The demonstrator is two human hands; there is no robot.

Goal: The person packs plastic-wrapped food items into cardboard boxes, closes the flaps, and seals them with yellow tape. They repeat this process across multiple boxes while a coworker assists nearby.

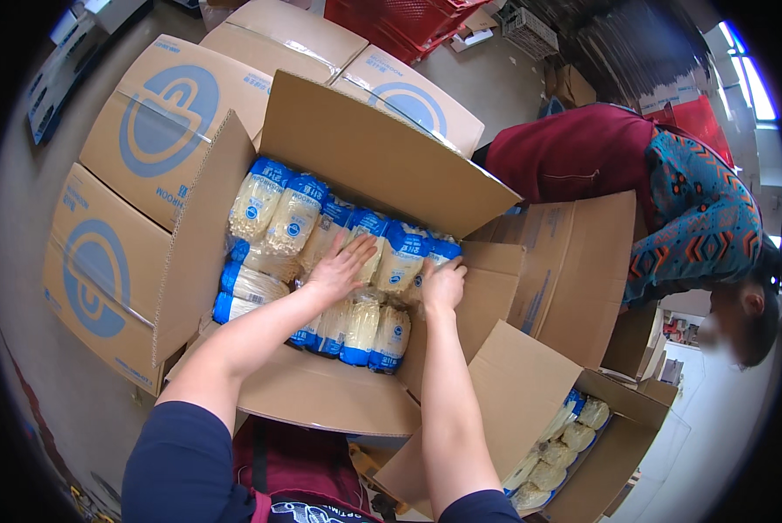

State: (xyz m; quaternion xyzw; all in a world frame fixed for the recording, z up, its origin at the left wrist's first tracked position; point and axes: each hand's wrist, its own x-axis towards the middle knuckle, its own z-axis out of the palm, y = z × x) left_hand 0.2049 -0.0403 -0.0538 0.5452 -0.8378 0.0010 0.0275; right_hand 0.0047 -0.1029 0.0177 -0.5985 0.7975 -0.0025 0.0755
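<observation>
An open cardboard box (339, 399) stands before me, holding rows of enoki mushroom packs (296, 216) in clear and blue plastic. My left hand (344, 265) lies with fingers spread over packs in the middle of the upper row. At that row's right end, my right hand (443, 282) has its fingers bent over the last pack (444, 250), beside the box's right wall; whether it grips the pack cannot be told. More packs (391, 337) lie in the lower row, some hidden by my left forearm.
Closed printed cartons (169, 111) are stacked left and behind. At lower right, another open box (626, 451) holds mushroom packs (564, 451). A co-worker (698, 209) bends over boxes at right. Red crates (397, 26) stand at the back.
</observation>
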